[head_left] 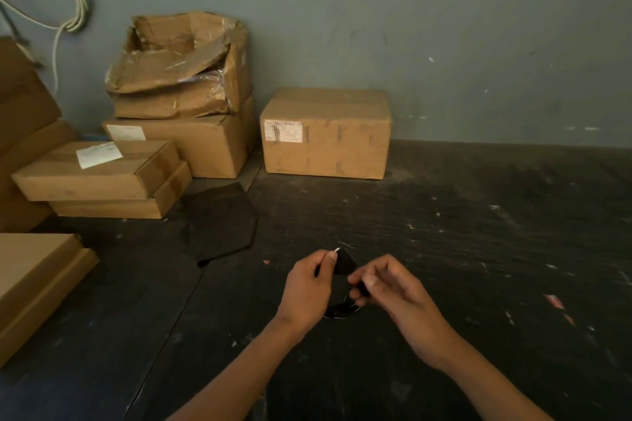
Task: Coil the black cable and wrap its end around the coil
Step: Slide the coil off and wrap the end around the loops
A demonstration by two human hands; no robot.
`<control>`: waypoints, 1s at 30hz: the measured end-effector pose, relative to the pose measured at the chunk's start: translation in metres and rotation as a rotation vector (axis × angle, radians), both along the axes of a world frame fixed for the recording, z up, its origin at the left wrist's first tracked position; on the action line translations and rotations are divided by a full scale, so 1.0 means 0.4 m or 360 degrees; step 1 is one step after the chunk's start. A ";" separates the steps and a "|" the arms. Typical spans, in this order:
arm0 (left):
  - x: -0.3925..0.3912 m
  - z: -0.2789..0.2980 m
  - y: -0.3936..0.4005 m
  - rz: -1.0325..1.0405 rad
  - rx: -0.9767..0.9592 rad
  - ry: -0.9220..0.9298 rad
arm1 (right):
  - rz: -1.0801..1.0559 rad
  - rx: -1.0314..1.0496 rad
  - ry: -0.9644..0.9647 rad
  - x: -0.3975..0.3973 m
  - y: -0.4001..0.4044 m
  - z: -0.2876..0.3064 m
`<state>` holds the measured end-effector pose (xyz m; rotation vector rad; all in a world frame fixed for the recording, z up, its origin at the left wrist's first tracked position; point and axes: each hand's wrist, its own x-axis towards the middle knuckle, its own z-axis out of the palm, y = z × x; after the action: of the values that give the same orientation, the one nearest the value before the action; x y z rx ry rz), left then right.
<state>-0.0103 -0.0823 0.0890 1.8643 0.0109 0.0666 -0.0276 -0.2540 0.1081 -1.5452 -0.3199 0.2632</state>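
Observation:
A black cable (343, 309) hangs in a small loop between my two hands, above the dark floor. My left hand (307, 287) pinches its upper part, where a black piece (343, 263) with a small white tip sticks up past my thumb. My right hand (390, 287) grips a black end of the cable between thumb and fingers, just right of the left hand. The cable is hard to separate from the dark floor, and how many turns the loop has is unclear.
Cardboard boxes stand along the wall: a closed one (326, 133) ahead, a torn one on a stack (181, 92) to the left, flat boxes (99, 174) and another (37, 280) at the left edge. A dark flat sheet (219, 222) lies on the floor. White cords (73, 0) hang top left.

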 end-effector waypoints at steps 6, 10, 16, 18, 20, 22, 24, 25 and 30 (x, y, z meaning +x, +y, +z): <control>-0.002 0.000 -0.001 -0.0063 0.0268 -0.0233 | -0.0359 0.0428 0.0622 0.011 0.048 -0.008; -0.005 -0.005 -0.005 -0.0135 0.0401 -0.0316 | -0.0420 0.0465 0.0886 0.015 0.059 -0.001; -0.007 -0.003 -0.004 -0.0077 0.0311 -0.0387 | -0.0437 0.0334 0.0804 0.014 0.056 -0.002; -0.006 0.004 -0.006 -0.0009 0.0216 -0.0390 | -0.0436 0.0343 0.0817 0.012 0.058 -0.004; -0.005 0.013 -0.008 0.0060 0.0175 -0.0437 | -0.0441 0.0331 0.0867 0.009 0.062 -0.011; -0.003 0.019 -0.009 0.0087 0.0130 -0.0479 | -0.0450 0.0313 0.0932 0.005 0.067 -0.020; -0.002 0.020 -0.011 0.0087 0.0107 -0.0514 | -0.0468 0.0303 0.0987 0.002 0.074 -0.026; -0.003 0.020 -0.013 0.0070 0.0095 -0.0518 | -0.0485 0.0312 0.1012 0.002 0.078 -0.028; -0.016 0.015 -0.028 -0.0097 -0.0013 -0.0391 | -0.0608 0.0528 0.1112 0.008 0.100 -0.018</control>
<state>-0.0169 -0.0934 0.0951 1.8359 -0.2152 0.2519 -0.0244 -0.2139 0.1010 -1.0749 0.4585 0.4046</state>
